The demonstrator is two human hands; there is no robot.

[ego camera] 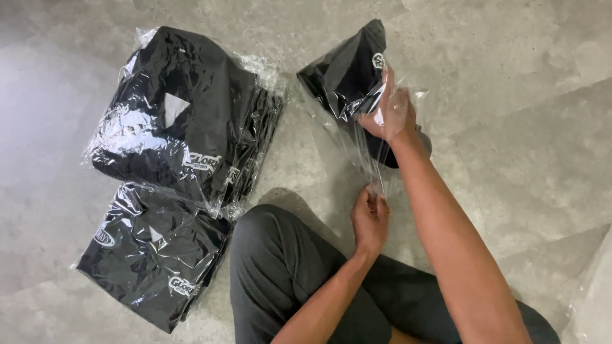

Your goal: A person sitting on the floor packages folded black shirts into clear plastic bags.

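My right hand [390, 113] is pushed inside a clear plastic bag [376, 159], gripping a folded black garment [347, 75] that sits at the bag's far end. My left hand [370, 220] pinches the open mouth of the same bag near my knee, holding the film taut. The garment is tilted up off the grey concrete floor [510, 95].
Two stacks of bagged black garments lie on the floor at the left, one farther away [185, 114] and one nearer [153, 251]. My dark-trousered leg [274, 267] is folded in the foreground. A piece of clear plastic [593, 286] shows at the right edge.
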